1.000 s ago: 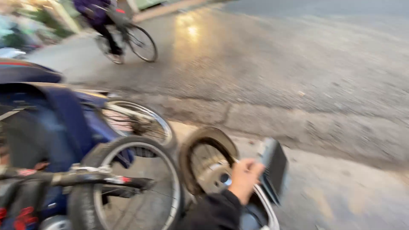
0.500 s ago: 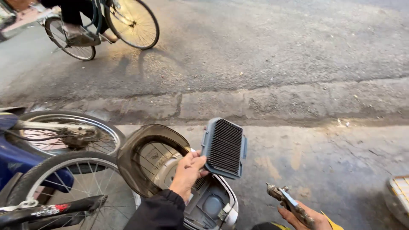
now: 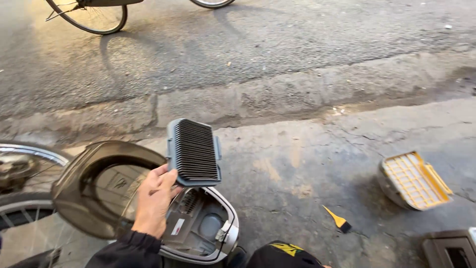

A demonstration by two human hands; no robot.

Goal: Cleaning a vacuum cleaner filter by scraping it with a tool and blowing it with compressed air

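Gone from view is the right hand; left hand (image 3: 154,198) grasps upright air filter (image 3: 194,153), pleats facing right.

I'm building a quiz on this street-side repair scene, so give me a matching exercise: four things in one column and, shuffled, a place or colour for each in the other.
Things:
1. pleated air filter
2. small brush
3. yellow grid panel
4. bicycle wheel

Places or colours:
A. lying on the pavement, yellow handle, dark bristles
B. on the asphalt road at top left
C. held up in the left hand, grey frame
D. resting on the ground at right, tilted

Pairs: 1-C, 2-A, 3-D, 4-B
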